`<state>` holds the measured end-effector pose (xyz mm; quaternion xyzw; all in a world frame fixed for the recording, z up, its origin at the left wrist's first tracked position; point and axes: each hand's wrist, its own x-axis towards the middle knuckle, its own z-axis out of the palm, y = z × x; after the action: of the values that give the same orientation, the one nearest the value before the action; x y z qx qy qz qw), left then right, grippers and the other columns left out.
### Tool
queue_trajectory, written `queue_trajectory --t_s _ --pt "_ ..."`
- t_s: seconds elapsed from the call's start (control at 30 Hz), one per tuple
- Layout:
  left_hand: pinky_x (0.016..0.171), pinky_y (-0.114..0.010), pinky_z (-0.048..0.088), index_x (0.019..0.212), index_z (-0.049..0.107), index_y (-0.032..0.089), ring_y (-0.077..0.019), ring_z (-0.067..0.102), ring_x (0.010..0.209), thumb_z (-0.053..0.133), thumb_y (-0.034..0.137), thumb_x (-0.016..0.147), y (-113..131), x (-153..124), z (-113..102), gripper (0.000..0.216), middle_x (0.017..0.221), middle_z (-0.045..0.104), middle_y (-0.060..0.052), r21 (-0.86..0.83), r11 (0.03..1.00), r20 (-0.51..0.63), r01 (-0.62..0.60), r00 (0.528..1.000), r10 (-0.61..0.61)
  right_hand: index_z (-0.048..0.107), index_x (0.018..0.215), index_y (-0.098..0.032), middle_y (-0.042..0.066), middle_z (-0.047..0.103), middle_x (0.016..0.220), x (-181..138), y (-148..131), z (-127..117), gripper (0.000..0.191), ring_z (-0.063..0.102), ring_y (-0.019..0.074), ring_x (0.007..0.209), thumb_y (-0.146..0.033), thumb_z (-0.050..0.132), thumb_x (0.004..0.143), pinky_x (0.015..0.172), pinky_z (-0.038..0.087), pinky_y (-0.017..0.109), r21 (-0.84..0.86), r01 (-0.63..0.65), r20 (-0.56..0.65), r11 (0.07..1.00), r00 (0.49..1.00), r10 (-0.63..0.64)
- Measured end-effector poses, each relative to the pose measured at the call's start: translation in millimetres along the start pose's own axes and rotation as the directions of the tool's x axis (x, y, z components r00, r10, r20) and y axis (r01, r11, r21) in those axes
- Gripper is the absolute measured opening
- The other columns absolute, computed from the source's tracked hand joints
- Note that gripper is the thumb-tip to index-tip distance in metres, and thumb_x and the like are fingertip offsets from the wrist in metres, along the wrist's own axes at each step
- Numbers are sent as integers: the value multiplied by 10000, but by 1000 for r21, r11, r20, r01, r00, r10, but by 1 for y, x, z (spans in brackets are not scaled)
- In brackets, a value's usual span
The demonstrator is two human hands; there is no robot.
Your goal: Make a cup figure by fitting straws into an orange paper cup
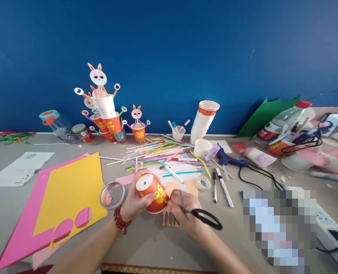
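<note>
My left hand (133, 201) is closed around an orange paper cup (153, 192) with yellow print, held on its side with its white base turned up towards me. My right hand (183, 213) grips black-handled scissors (204, 217), the blades pointing up beside the cup's rim. Both hands hover low over the grey table, just in front of a small peach paper piece (170, 220) with dark leaf marks. A red bead bracelet (120, 220) is on my left wrist.
Yellow and pink sheets (66, 194) lie left, with a tape ring (112, 195) beside them. Several coloured straws (157, 152), markers (223, 186), a blue glue gun (228, 158), a cup stack (204, 120) and rabbit cup crafts (109, 114) sit behind. A blurred patch (280, 224) is at right.
</note>
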<state>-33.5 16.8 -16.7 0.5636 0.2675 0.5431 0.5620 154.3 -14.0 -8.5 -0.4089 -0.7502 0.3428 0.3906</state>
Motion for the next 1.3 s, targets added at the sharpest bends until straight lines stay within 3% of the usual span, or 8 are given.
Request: queue_trajectory --t_s 0.27,0.47,0.57,0.67,0.87,1.07,1.2,1.3 --pt "713 -305 500 1008 523 200 -191 605 808 685 264 742 2 3 -5 318 893 601 -24 155 963 -70 219 975 -210 457 620 -226 12 494 627 10 2 -9 341 432 163 581 -204 387 953 549 314 293 -310 442 185 842 896 -403" --pt "712 -296 494 931 581 189 -185 587 795 706 249 712 4 5 -6 259 883 604 -23 227 939 -105 258 965 -240 495 642 -229 17 554 623 15 3 -11 326 456 172 588 -189 445 962 549 323 295 -404 543 289 736 839 -461" --pt "683 -331 529 1031 545 211 -210 642 772 698 290 744 3 4 -5 334 859 640 -31 -22 958 -64 285 956 -286 497 638 -224 28 550 647 12 3 -14 315 476 174 605 -206 427 945 562 353 295 -271 467 227 842 881 -416" --pt "718 -402 555 1107 530 214 -246 678 803 640 390 800 1 4 -8 371 914 672 -74 -275 925 -34 261 959 -281 504 628 -208 33 530 672 6 5 -15 341 518 172 630 -225 396 951 585 392 298 -10 223 36 975 974 -222" --pt "877 -466 530 1124 567 211 -277 646 974 633 515 767 -1 6 -13 474 1040 634 -105 -443 870 -15 217 968 -250 658 715 -186 76 594 884 0 13 -6 376 611 216 847 -314 421 978 720 512 322 381 -13 -126 925 990 66" --pt "880 -442 516 1083 599 197 -267 620 960 625 581 745 -3 4 -9 513 1030 609 -104 -478 841 26 254 961 -276 735 1056 -244 104 604 1147 2 6 -1 309 594 266 1059 -344 455 972 904 524 401 279 79 -28 957 997 -75" --pt "896 -402 506 1151 578 215 -257 604 1029 593 551 804 -9 4 -10 483 1137 607 -105 -429 867 -40 254 953 -300 741 1066 -257 100 644 1075 3 7 -2 312 629 254 991 -334 455 972 860 542 384 162 125 -154 979 983 -100" --pt "924 -395 487 1230 526 250 -251 579 1085 648 414 823 -12 7 -15 455 1227 577 -96 -196 969 -189 148 964 -185 759 1028 -261 87 663 1011 3 13 -2 301 649 240 948 -325 471 969 835 544 359 95 115 -285 989 955 -83"
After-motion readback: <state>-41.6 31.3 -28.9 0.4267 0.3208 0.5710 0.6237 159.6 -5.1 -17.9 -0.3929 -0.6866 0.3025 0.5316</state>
